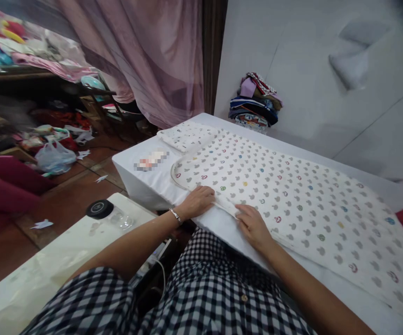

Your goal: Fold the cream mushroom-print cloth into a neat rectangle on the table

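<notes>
Here, printed cloth under both hands.

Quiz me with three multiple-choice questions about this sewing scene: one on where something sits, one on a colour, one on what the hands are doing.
1. Where is the pile of folded clothes?
A. far table edge, by the wall
B. on the floor
C. on the person's lap

2. The curtain is
A. green
B. pinkish-mauve
C. yellow

3. The left hand and right hand are
A. raised in the air
B. pressed on the printed cloth
C. holding scissors

Answers: 1 A, it stands against the wall; 2 B, mauve folds; 3 B, both rest on its near edge.
</notes>
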A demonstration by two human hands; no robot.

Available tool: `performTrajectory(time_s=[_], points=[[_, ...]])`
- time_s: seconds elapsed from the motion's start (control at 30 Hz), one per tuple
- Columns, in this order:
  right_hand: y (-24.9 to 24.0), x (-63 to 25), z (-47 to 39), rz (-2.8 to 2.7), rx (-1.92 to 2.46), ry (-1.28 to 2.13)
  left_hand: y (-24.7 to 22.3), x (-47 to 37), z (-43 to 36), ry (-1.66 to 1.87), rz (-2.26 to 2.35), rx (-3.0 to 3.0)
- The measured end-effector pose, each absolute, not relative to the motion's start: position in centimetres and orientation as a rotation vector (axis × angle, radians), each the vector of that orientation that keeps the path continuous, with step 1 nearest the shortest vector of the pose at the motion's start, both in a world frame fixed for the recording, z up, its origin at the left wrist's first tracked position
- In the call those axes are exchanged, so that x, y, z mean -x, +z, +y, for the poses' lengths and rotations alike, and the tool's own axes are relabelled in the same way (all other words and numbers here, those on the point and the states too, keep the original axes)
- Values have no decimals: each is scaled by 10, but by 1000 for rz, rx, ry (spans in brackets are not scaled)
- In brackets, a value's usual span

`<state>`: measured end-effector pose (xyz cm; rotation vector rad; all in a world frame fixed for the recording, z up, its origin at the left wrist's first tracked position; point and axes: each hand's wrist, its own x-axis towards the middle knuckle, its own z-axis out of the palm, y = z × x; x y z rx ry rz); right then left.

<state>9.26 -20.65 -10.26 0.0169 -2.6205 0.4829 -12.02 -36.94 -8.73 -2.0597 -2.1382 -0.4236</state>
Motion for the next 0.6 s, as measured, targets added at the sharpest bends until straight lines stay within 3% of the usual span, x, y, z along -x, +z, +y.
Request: performTrajectory(time_s=[0.6], points=[[-105,-91,-215,-2753,21,373,-95,125,-391,-526,-2179,2021]])
